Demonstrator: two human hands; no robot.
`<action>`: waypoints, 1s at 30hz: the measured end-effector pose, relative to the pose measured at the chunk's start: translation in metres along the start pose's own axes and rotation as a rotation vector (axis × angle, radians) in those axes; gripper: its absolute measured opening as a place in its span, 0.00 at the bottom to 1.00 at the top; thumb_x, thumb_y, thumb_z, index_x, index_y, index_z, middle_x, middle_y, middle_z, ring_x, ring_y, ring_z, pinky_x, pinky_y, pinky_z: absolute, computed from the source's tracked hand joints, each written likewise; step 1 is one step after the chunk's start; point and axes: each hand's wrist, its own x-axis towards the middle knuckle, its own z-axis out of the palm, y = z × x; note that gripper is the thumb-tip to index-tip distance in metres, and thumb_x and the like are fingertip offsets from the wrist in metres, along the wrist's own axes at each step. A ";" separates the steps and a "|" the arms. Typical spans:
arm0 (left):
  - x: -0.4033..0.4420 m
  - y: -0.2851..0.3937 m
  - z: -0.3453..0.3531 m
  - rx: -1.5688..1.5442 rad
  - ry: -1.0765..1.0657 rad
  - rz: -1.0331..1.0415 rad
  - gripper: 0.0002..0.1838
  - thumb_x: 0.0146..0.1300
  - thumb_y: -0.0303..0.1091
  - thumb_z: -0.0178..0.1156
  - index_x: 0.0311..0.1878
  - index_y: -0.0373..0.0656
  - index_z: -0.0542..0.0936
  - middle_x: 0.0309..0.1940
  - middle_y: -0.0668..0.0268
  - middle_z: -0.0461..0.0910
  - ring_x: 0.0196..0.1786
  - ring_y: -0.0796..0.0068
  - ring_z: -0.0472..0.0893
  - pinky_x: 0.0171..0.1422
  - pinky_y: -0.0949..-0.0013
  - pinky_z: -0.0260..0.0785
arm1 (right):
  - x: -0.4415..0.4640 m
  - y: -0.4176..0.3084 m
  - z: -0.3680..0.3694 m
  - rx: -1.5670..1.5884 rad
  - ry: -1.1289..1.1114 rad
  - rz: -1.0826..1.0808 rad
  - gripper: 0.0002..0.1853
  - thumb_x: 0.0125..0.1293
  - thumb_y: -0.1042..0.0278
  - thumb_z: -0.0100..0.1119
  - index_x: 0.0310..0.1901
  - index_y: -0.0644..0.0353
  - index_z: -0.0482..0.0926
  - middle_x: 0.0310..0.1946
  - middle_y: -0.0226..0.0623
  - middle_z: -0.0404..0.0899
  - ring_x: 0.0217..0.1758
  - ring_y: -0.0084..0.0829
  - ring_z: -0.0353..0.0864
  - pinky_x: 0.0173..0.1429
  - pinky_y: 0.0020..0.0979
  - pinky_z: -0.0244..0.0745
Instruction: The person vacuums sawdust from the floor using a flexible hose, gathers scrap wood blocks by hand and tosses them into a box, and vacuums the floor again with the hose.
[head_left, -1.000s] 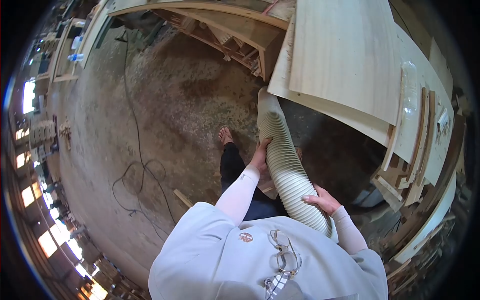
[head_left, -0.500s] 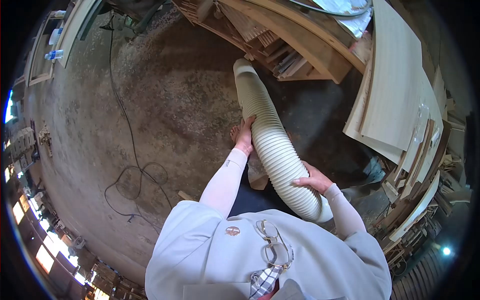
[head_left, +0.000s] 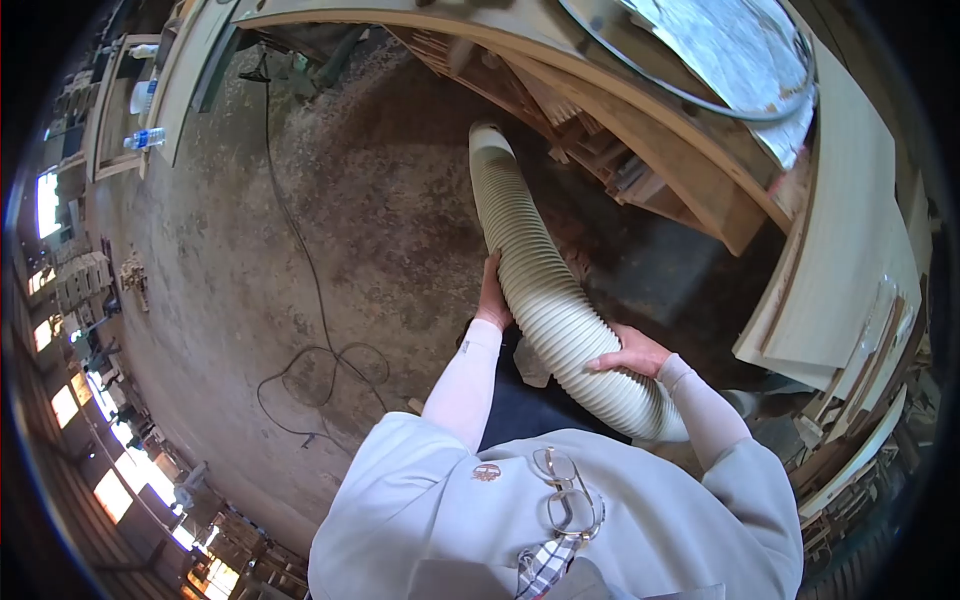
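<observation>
A long, thick, white ribbed duct hose (head_left: 558,316) slants across the middle of the view, from the far floor down to my right side. Its far end has a smooth pale collar. My left hand (head_left: 493,297) supports the hose along its left side, with part of the fingers hidden beneath it. Nearer to me, my right hand (head_left: 636,353) grips it from the right, the thumb lying across the ribs. The hose's near end passes below my right forearm and is partly covered.
A wooden workbench (head_left: 730,210) with stacked boards beneath stands ahead. Large pale panels (head_left: 845,230) lean at the right. A black cable (head_left: 312,262) runs over the concrete floor (head_left: 200,330) at left and ends in loops. Bottles (head_left: 145,138) stand at upper left.
My view has shifted, so the bench and panels sit lower and further right. The hose's near end has moved right, and my left hand sits slightly lower; both hands keep hold of it.
</observation>
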 end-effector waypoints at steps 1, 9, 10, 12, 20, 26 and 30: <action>0.002 0.009 -0.003 0.020 0.024 0.046 0.41 0.80 0.65 0.55 0.79 0.37 0.71 0.69 0.49 0.82 0.68 0.52 0.85 0.76 0.48 0.78 | 0.006 -0.008 0.001 -0.028 -0.008 0.000 0.61 0.52 0.43 0.85 0.81 0.70 0.66 0.75 0.50 0.78 0.77 0.41 0.77 0.84 0.37 0.66; 0.059 0.153 -0.037 0.164 0.043 0.093 0.42 0.81 0.65 0.56 0.82 0.38 0.68 0.71 0.51 0.81 0.69 0.52 0.84 0.77 0.48 0.78 | 0.089 -0.061 0.025 -0.093 -0.005 -0.062 0.65 0.50 0.39 0.88 0.81 0.72 0.64 0.75 0.53 0.77 0.79 0.43 0.75 0.85 0.37 0.65; 0.048 0.174 -0.025 0.131 0.036 0.045 0.42 0.81 0.64 0.57 0.81 0.38 0.68 0.71 0.50 0.81 0.69 0.52 0.84 0.76 0.48 0.79 | 0.104 -0.070 0.032 -0.083 -0.003 -0.050 0.65 0.50 0.39 0.88 0.81 0.72 0.64 0.75 0.53 0.77 0.79 0.43 0.75 0.85 0.37 0.65; 0.029 0.207 -0.031 0.082 0.057 -0.017 0.41 0.81 0.63 0.57 0.81 0.38 0.68 0.70 0.50 0.81 0.69 0.52 0.84 0.76 0.48 0.79 | 0.133 -0.089 0.051 -0.118 0.003 -0.072 0.67 0.49 0.39 0.88 0.82 0.73 0.62 0.76 0.55 0.75 0.80 0.45 0.74 0.86 0.37 0.63; 0.057 0.318 -0.039 0.175 0.193 0.021 0.48 0.78 0.67 0.57 0.86 0.40 0.62 0.77 0.46 0.73 0.75 0.49 0.78 0.78 0.46 0.76 | 0.236 -0.156 0.063 -0.193 0.111 -0.029 0.64 0.44 0.42 0.87 0.82 0.62 0.67 0.74 0.52 0.78 0.79 0.44 0.75 0.84 0.39 0.65; 0.114 0.305 -0.060 0.227 0.136 -0.072 0.51 0.77 0.70 0.56 0.88 0.40 0.57 0.80 0.45 0.70 0.78 0.47 0.75 0.80 0.44 0.74 | 0.261 -0.145 0.041 -0.222 0.126 -0.001 0.58 0.50 0.48 0.85 0.81 0.63 0.69 0.76 0.48 0.77 0.79 0.44 0.75 0.85 0.40 0.63; 0.139 0.265 -0.060 0.241 0.116 -0.159 0.48 0.78 0.69 0.53 0.86 0.41 0.61 0.79 0.47 0.71 0.78 0.49 0.76 0.80 0.46 0.75 | 0.251 -0.094 0.028 -0.091 0.143 0.113 0.57 0.50 0.47 0.85 0.80 0.63 0.70 0.75 0.47 0.78 0.79 0.43 0.75 0.84 0.39 0.65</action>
